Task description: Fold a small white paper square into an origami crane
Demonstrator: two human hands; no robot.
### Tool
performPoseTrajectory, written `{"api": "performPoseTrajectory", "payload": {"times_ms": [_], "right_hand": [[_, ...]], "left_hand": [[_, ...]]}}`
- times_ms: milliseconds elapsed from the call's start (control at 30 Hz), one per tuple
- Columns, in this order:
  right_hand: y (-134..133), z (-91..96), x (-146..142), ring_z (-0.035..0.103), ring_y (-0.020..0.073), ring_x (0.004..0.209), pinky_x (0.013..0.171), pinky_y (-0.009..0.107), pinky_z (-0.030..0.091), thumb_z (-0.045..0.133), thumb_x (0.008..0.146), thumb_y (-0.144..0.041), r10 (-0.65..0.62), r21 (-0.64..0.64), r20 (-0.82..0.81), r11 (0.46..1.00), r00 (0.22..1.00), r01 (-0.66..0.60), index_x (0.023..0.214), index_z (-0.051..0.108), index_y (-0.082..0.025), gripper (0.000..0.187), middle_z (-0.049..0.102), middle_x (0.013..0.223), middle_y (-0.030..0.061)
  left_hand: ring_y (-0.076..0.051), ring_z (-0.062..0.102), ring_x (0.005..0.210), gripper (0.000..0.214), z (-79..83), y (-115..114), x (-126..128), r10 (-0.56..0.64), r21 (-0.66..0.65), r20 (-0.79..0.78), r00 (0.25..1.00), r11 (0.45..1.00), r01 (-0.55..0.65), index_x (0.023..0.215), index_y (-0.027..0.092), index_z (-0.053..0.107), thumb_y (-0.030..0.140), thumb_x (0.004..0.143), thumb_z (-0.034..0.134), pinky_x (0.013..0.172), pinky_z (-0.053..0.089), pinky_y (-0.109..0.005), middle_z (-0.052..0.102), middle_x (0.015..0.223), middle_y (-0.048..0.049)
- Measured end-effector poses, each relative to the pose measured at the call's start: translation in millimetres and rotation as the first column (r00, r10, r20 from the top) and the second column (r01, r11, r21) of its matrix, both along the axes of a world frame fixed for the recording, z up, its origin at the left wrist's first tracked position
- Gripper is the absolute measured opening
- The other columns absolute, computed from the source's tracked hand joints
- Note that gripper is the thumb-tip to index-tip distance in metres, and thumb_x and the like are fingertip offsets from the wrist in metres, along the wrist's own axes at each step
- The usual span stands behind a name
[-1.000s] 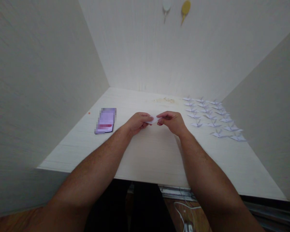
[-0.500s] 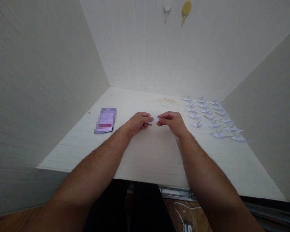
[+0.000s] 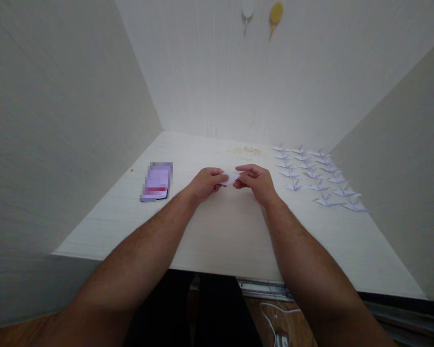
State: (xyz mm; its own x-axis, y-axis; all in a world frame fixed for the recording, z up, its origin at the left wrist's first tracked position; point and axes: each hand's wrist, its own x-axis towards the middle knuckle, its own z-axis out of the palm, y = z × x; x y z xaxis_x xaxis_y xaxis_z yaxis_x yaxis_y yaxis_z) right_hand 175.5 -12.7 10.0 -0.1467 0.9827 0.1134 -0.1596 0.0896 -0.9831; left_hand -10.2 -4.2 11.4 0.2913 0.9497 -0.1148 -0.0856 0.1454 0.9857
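Both my hands meet over the middle of the white desk [image 3: 224,231]. My left hand [image 3: 205,183] and my right hand [image 3: 256,182] pinch a small folded piece of white paper [image 3: 232,177] between their fingertips, just above the desk top. Most of the paper is hidden by my fingers. Several finished white paper cranes [image 3: 313,176] stand in rows to the right of my right hand.
A blurred purple flat object [image 3: 156,181] lies on the desk left of my left hand. A brownish smudge [image 3: 246,151] marks the desk's far edge. Walls enclose the desk on three sides; a white and a yellow object [image 3: 276,14] hang on the back wall. Cables lie on the floor below.
My right hand's fingers have shifted slightly left on the paper. The view has drifted a little; nothing else moved.
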Motion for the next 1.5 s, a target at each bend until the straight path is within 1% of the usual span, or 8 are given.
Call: {"api": "performPoseTrajectory", "payload": {"times_ms": [67, 200, 300, 433, 700, 1000, 1233, 1500], "right_hand": [[1, -1.2, -1, 0.071, 0.0166, 0.059, 0.06, 0.031, 0.061, 0.084, 0.061, -0.038, 0.002, -0.007, -0.025, 1.0, 1.0, -0.002, 0.093, 0.071, -0.018, 0.039, 0.073, 0.067, 0.001], [1, -1.5, -2, 0.069, 0.0166, 0.056, 0.058, 0.031, 0.06, 0.085, 0.059, -0.043, -0.006, -0.037, -0.017, 0.999, 1.0, 0.005, 0.081, 0.07, -0.017, 0.038, 0.072, 0.064, 0.0024], [0, -0.9, -3, 0.068, 0.0162, 0.055, 0.057, 0.031, 0.06, 0.086, 0.059, -0.045, -0.021, -0.032, -0.003, 0.999, 1.0, 0.021, 0.078, 0.069, -0.017, 0.038, 0.072, 0.064, 0.0026], [-1, 0.9, -4, 0.068, 0.0155, 0.054, 0.056, 0.029, 0.059, 0.086, 0.059, -0.045, -0.045, -0.019, 0.002, 0.999, 0.999, 0.045, 0.075, 0.069, -0.016, 0.037, 0.072, 0.063, 0.003], [-3, 5.3, -6, 0.067, 0.0156, 0.052, 0.055, 0.03, 0.059, 0.086, 0.057, -0.047, -0.086, -0.027, 0.016, 0.996, 0.996, 0.087, 0.072, 0.07, -0.015, 0.038, 0.071, 0.06, 0.0037], [-3, 4.4, -7, 0.066, 0.0155, 0.051, 0.054, 0.029, 0.058, 0.084, 0.059, -0.047, -0.121, -0.002, 0.061, 0.993, 0.991, 0.122, 0.068, 0.069, -0.016, 0.035, 0.07, 0.059, 0.0039], [-4, 4.0, -9, 0.067, 0.0154, 0.053, 0.052, 0.026, 0.055, 0.081, 0.061, -0.045, -0.153, 0.028, 0.102, 0.988, 0.983, 0.151, 0.072, 0.069, -0.017, 0.033, 0.072, 0.063, 0.0036], [-3, 3.8, -11, 0.062, 0.013, 0.05, 0.053, 0.025, 0.053, 0.074, 0.069, -0.038, -0.219, 0.065, 0.142, 0.975, 0.965, 0.212, 0.069, 0.068, -0.017, 0.022, 0.068, 0.056, 0.0014]], "left_hand": [[-0.004, 0.038, 0.045, 0.027, -2.1, 0, 2, 0.029, 0.042, -0.007, 1.0, 0.999, -0.028, 0.065, 0.014, 0.06, 0.035, 0.067, 0.077, 0.045, 0.023, -0.02, 0.052, 0.052, 0.0035], [-0.006, 0.044, 0.047, 0.027, -5.1, 0, 4, 0.03, 0.094, -0.021, 0.999, 0.995, -0.028, 0.07, 0.015, 0.061, 0.038, 0.07, 0.075, 0.046, 0.029, -0.02, 0.057, 0.055, 0.0021], [-0.007, 0.049, 0.047, 0.027, -5.9, -1, 5, 0.029, 0.112, -0.027, 0.999, 0.993, -0.026, 0.072, 0.015, 0.06, 0.038, 0.073, 0.075, 0.045, 0.031, -0.02, 0.061, 0.058, 0.0005], [-0.006, 0.049, 0.045, 0.028, -6.7, -1, 4, 0.001, 0.111, 0.018, 1.0, 0.994, -0.003, 0.073, 0.016, 0.06, 0.039, 0.073, 0.075, 0.041, 0.029, -0.02, 0.063, 0.063, -0.0003], [-0.005, 0.043, 0.044, 0.027, -7.1, 0, 4, -0.005, 0.107, 0.041, 0.999, 0.994, 0.001, 0.071, 0.016, 0.059, 0.037, 0.072, 0.076, 0.042, 0.028, -0.019, 0.054, 0.053, 0.0033], [-0.005, 0.041, 0.045, 0.027, -11.7, 3, 3, -0.001, 0.118, 0.028, 1.0, 0.993, -0.003, 0.069, 0.016, 0.059, 0.037, 0.072, 0.075, 0.044, 0.028, -0.02, 0.053, 0.054, 0.0029], [-0.006, 0.042, 0.044, 0.026, -11.8, 2, 4, 0.041, 0.146, -0.009, 0.999, 0.989, -0.039, 0.069, 0.017, 0.058, 0.037, 0.074, 0.073, 0.044, 0.029, -0.02, 0.053, 0.051, 0.0031], [-0.007, 0.049, 0.046, 0.027, -8.8, -3, 7, 0.029, 0.209, -0.125, 0.992, 0.978, -0.002, 0.072, 0.016, 0.061, 0.039, 0.074, 0.075, 0.046, 0.033, -0.02, 0.062, 0.057, 0.0005]]}}
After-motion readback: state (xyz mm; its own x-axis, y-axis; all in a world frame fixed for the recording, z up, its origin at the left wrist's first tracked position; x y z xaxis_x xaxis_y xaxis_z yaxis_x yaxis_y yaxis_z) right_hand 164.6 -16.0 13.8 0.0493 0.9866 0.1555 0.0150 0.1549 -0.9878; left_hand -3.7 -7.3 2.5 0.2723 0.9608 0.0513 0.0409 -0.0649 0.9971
